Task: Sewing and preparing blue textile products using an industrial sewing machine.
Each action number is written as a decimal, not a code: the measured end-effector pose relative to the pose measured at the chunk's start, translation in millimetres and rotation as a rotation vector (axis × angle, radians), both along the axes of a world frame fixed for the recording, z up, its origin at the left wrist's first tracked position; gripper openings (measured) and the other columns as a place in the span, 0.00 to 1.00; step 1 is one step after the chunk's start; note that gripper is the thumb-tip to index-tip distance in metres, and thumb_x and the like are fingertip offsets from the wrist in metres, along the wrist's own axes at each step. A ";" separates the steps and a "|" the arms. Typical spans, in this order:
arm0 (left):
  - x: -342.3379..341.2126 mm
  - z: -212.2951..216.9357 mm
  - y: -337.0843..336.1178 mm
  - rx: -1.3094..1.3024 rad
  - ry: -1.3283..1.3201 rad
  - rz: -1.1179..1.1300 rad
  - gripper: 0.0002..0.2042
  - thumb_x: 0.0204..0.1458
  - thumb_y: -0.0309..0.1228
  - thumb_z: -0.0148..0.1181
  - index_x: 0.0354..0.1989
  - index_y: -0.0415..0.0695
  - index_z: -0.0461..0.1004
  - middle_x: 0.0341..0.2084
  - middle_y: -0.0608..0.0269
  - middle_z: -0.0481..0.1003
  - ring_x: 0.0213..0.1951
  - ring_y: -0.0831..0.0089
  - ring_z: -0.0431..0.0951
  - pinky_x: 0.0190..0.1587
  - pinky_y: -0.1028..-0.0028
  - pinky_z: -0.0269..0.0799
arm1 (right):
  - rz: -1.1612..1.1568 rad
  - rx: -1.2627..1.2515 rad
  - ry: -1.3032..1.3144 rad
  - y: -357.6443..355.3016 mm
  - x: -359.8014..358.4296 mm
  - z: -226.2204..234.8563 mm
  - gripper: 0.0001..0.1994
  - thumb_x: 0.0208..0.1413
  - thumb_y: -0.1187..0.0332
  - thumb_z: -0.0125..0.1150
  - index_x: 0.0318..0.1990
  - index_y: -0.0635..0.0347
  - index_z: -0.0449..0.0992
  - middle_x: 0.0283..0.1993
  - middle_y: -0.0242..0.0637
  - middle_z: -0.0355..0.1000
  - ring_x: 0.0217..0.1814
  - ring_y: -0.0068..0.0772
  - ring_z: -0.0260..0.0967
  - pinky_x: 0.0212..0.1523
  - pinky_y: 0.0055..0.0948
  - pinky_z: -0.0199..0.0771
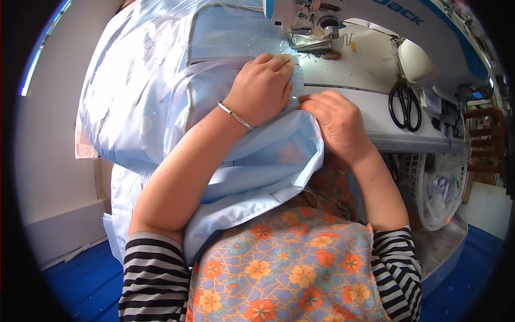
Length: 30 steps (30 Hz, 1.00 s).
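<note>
A large piece of light blue fabric (263, 185) with a glossy clear layer and grey piping lies over the left of the sewing table and hangs down to my lap. My left hand (263, 83), a silver bangle at its wrist, bends its fingers over the fabric edge just below the sewing machine's head (314, 21). Closer to me, my right hand (339, 122) pinches the same edge with curled fingers. Between the hands runs a narrow strip of that edge. The machine's needle tip is too small to make out.
Black-handled scissors (405, 104) lie on the white tabletop (354, 67) to the right, near the machine's body. A white plastic basket (420, 193) hangs below the table edge. A brown wooden chair (485, 134) stands at far right; a white wall (53, 145) rises at left.
</note>
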<state>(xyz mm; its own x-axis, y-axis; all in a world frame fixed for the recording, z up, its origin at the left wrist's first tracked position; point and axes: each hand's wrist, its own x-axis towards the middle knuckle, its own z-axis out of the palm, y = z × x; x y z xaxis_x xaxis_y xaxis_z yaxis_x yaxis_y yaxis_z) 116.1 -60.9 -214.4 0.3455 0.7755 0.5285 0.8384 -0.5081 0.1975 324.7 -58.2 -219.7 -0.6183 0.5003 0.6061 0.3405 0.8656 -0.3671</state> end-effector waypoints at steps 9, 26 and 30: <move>-3.7 -0.7 7.3 -0.046 -0.034 -0.002 0.14 0.47 0.27 0.58 0.43 0.38 0.77 0.47 0.56 0.78 0.49 0.58 0.76 0.52 0.62 0.74 | 0.051 -1.190 0.462 -19.1 0.6 11.7 0.16 0.63 0.74 0.53 0.57 0.65 0.71 0.53 0.44 0.75 0.53 0.35 0.74 0.53 0.29 0.74; -9.1 5.9 6.6 -0.235 -0.106 0.033 0.20 0.49 0.28 0.55 0.53 0.38 0.75 0.54 0.52 0.75 0.56 0.55 0.74 0.62 0.62 0.66 | 0.182 -1.659 1.385 30.9 -44.7 2.5 0.16 0.63 0.73 0.53 0.55 0.73 0.65 0.52 0.55 0.69 0.55 0.45 0.70 0.59 0.37 0.72; -7.1 7.5 8.0 -0.228 -0.097 0.040 0.19 0.48 0.27 0.54 0.51 0.39 0.76 0.52 0.53 0.76 0.54 0.55 0.74 0.60 0.62 0.68 | 0.127 -1.626 1.367 32.3 -46.6 3.5 0.19 0.61 0.74 0.53 0.57 0.75 0.65 0.56 0.60 0.67 0.58 0.49 0.68 0.62 0.39 0.69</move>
<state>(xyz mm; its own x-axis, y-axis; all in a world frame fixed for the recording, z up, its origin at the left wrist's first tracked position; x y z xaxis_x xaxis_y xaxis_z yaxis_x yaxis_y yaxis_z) 109.0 -52.9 -206.9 0.2685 0.8903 0.3678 0.8281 -0.4084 0.3840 278.2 -25.9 -216.2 -0.3373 0.9124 -0.2320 -0.7443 -0.4093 -0.5277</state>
